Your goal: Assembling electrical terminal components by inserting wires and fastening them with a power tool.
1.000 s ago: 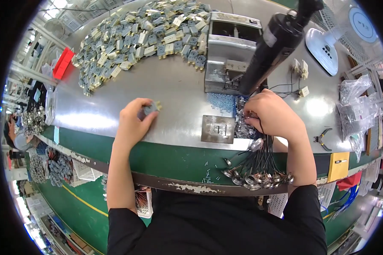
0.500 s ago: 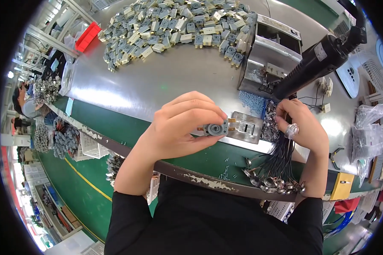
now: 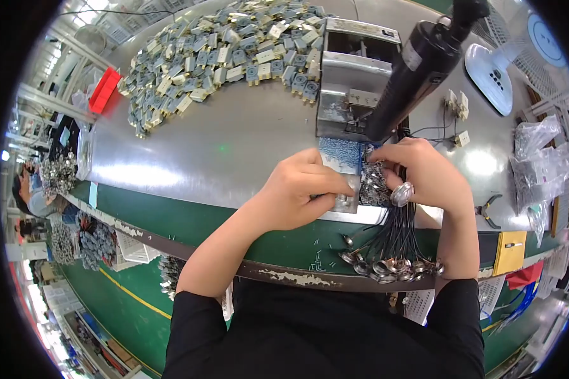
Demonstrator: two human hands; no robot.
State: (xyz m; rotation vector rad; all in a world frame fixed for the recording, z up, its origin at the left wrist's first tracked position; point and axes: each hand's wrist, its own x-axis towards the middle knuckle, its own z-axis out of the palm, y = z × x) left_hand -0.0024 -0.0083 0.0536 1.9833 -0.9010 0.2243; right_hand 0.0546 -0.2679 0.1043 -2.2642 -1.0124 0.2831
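Left hand [image 3: 303,191] bends over metal plate [image 3: 352,206], near front edge of tabletop [image 3: 189,155]; fingertips' grip hidden, can't tell. Right hand [image 3: 427,167] at small metal parts [image 3: 372,191], round metal piece [image 3: 401,194] by its palm; closure unclear.

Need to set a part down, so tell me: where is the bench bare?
The widest bare patch of steel bench lies between the part heap and left hand; a smaller one, between the lowest white connector and pliers. Around the right hand it is crowded: small metal pieces, black cables and the black cylindrical tool.
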